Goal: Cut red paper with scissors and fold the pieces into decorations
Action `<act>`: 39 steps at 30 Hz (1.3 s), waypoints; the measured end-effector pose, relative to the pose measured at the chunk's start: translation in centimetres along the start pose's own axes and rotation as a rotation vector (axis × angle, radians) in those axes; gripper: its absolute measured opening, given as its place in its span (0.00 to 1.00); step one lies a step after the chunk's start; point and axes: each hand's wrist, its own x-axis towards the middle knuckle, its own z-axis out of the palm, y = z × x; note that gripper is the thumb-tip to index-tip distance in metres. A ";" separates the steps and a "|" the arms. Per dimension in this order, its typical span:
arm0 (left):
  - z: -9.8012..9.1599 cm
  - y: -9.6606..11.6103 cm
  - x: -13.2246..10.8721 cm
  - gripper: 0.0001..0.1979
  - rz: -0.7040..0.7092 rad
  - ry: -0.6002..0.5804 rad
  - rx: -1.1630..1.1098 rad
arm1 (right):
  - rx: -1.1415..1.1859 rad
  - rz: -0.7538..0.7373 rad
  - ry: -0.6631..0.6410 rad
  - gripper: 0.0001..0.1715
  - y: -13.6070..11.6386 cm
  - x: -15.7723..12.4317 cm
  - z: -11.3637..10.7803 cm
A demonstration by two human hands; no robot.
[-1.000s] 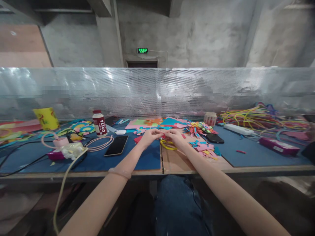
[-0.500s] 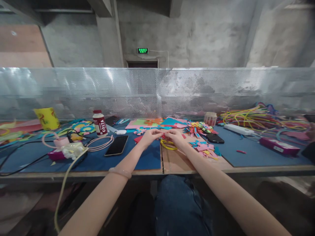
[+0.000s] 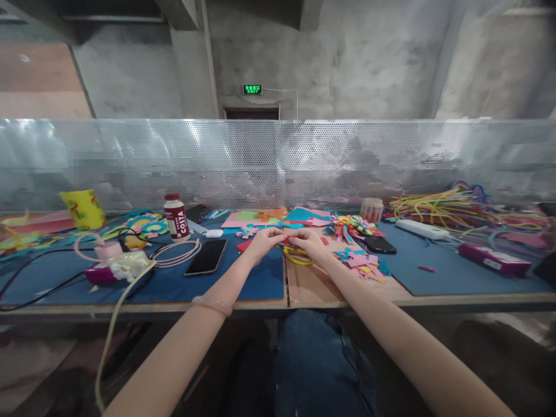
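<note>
A small red piece (image 3: 285,238) is pinched between the fingers of the left hand (image 3: 263,243) and the right hand (image 3: 309,241), which are held close together over the middle of the table (image 3: 313,295); its shape is mostly hidden. Just below the right hand, yellow loops (image 3: 299,260) are seen. A black smartphone (image 3: 205,256) is laid left of the left hand, and pink and blue paper scraps (image 3: 362,263) are scattered to the right of the right hand.

Red scrap (image 3: 286,239), yellow coil (image 3: 299,261), blue mat (image 3: 256,284), maroon-and-white bottle (image 3: 175,219), multicoloured paper strips (image 3: 347,227)
</note>
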 end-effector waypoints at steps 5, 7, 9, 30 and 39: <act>0.0 -0.1 0.1 0.13 -0.007 0.017 0.021 | -0.019 0.008 -0.007 0.13 0.4 0.1 0.0; 0.0 -0.2 0.1 0.13 -0.001 0.017 0.024 | -0.027 0.007 -0.002 0.14 0.5 0.1 -0.1; 0.0 -0.2 0.0 0.13 0.007 0.017 0.033 | -0.044 0.005 0.002 0.15 0.4 0.1 0.0; 0.3 0.1 -0.2 0.10 0.016 -0.080 -0.138 | 0.051 0.011 0.151 0.09 0.1 0.1 0.0; 0.2 -0.3 0.1 0.11 0.041 -0.031 -0.077 | 0.013 -0.013 0.152 0.11 0.2 0.0 0.2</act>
